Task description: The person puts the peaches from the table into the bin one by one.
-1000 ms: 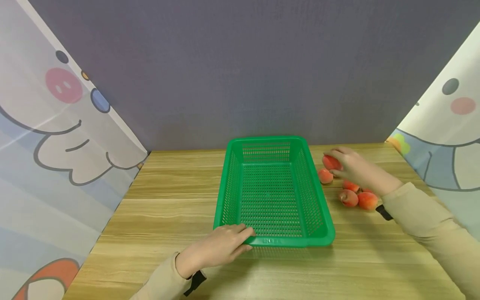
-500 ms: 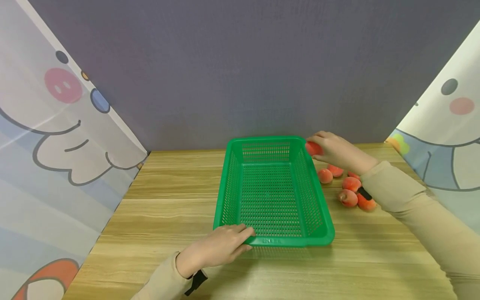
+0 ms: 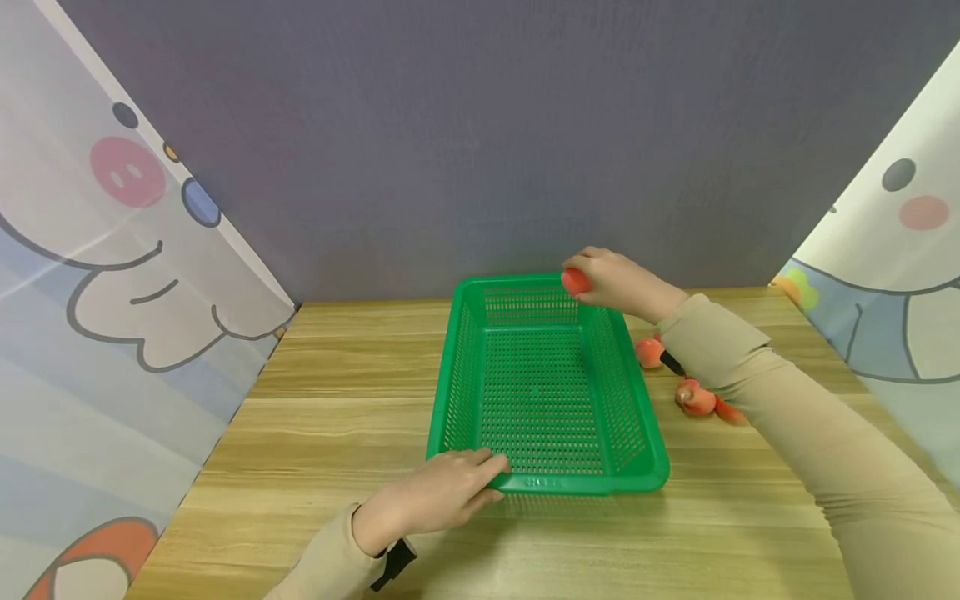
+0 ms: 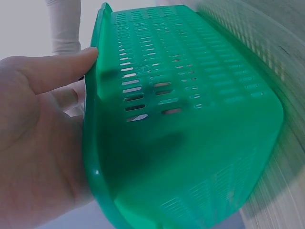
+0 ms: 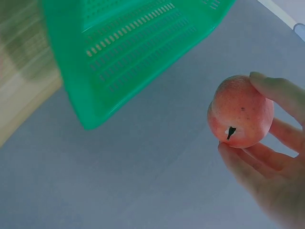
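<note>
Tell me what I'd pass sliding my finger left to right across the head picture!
Pink pig snout → blue oval → left hand → held peach → loose peaches → pink cartoon cheek.

Long beige sleeves (image 3: 795, 425), softly creased, plain cuffs (image 3: 688, 325), small black straps (image 3: 393, 566) jutting out beneath them

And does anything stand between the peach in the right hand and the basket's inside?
Nothing visible does: the right hand holds the peach, which overlaps the far rim of the open-topped green basket in the head view. The left hand holds the near rim, away from there.
</note>
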Tool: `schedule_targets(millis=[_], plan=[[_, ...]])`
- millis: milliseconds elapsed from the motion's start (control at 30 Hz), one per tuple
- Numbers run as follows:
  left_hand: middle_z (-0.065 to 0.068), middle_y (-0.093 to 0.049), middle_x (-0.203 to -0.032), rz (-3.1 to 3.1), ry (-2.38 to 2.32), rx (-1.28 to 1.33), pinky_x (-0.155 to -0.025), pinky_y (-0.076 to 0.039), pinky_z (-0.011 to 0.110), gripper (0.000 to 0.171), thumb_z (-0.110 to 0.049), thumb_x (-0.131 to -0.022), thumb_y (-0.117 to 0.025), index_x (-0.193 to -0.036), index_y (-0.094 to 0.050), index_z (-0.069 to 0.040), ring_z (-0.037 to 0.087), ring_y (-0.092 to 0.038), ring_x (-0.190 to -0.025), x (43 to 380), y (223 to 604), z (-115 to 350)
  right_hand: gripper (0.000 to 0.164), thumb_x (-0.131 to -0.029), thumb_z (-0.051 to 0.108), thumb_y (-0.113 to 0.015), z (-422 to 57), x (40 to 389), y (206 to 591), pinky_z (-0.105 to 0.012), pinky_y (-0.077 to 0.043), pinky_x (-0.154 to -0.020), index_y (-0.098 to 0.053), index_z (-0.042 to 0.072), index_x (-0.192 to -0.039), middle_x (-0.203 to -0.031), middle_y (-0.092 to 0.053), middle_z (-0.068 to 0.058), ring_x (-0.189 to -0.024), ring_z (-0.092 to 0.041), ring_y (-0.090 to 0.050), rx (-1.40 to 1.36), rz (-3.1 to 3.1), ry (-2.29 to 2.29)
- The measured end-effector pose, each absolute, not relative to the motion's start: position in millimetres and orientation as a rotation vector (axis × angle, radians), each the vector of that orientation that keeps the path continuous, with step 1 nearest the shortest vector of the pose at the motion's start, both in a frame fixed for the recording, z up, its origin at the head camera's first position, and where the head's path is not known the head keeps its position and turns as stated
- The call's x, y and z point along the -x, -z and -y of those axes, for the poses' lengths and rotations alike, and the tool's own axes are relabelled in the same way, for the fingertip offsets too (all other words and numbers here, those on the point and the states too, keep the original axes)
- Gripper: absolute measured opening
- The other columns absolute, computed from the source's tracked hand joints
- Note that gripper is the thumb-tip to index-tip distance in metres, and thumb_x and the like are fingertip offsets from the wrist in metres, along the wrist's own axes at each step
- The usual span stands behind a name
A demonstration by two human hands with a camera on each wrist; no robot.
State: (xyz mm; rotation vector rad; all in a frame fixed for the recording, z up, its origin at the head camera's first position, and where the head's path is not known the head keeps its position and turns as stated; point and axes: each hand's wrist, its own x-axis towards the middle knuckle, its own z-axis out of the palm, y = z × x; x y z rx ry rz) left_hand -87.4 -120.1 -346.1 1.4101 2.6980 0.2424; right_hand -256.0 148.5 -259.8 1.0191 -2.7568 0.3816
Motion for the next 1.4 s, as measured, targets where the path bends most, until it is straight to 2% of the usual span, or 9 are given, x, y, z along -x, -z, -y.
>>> schedule_targets(millis=[667, 1000, 1400], plan=[[-0.007, -0.053, -0.084, -2.694, -0.264, -1.403, -0.068, -0.043, 0.022, 0.02, -0.025, -0.088, -0.054, -0.105, -0.048, -0.015, 0.004, -0.05, -0.073, 88.9, 347.9, 120.8, 0.038, -0.08, 0.007, -0.061, -77.0, 279.2, 275.7, -0.036, -0.044, -0.08, -0.052, -0.004, -0.115, -0.108, -0.052, -0.018, -0.093, -0.028, -0.052, -1.064, 2.895, -0.49], [-0.007, -0.053, -0.084, -2.682, -0.265, -1.399, -0.069, -0.044, 0.023, 0.02, -0.026, -0.088, -0.053, -0.105, -0.048, -0.015, 0.004, -0.051, -0.073, 88.3, 347.8, 120.9, 0.041, -0.08, 0.008, -0.062, -45.8, 292.5, 302.3, -0.033, -0.044, -0.08, -0.051, -0.003, -0.118, -0.109, -0.052, -0.017, -0.092, -0.025, -0.052, -1.048, 2.97, -0.559], [-0.008, -0.052, -0.085, -2.677, -0.27, -1.39, -0.069, -0.043, 0.023, 0.02, -0.027, -0.088, -0.053, -0.104, -0.047, -0.016, 0.003, -0.05, -0.073, 88.8, 348.0, 121.1, 0.044, -0.08, 0.01, -0.061, -32.2, 310.6, 336.2, -0.033, -0.043, -0.079, -0.05, -0.002, -0.121, -0.112, -0.052, -0.018, -0.096, -0.026, -0.052, -0.956, 2.999, -0.596]])
